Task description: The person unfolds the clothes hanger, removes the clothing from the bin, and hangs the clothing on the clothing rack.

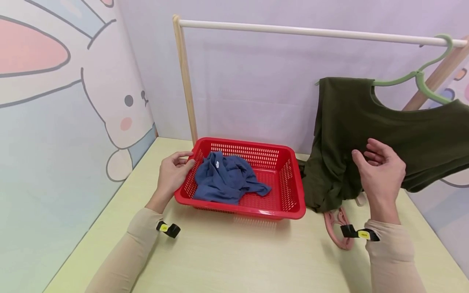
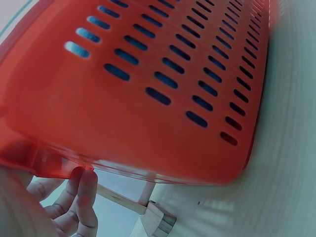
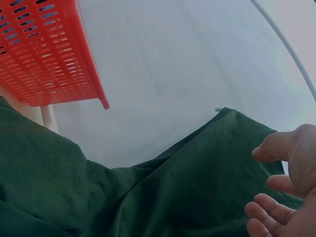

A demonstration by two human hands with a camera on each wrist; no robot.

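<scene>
At the left end of a red plastic basket point(image 1: 243, 209), my left hand point(image 1: 174, 173) holds the rim between thumb and fingers. The left wrist view shows its curled fingers point(image 2: 81, 197) at the rim's edge. Inside the basket lies a crumpled blue garment point(image 1: 229, 177) with a small white label. My right hand point(image 1: 382, 175) is in front of a dark green garment point(image 1: 399, 138), its fingers loosely bent and nothing held. That garment hangs on a light green hanger point(image 1: 397, 81), its lower left part bunched beside the basket.
A white rail point(image 1: 293, 29) on wooden posts point(image 1: 186, 81) runs across the back and carries the hanger. A pink plastic loop point(image 1: 340, 234) lies on the pale table point(image 1: 227, 260), right of the basket. Walls with cartoon drawings point(image 1: 124, 101) close in the sides.
</scene>
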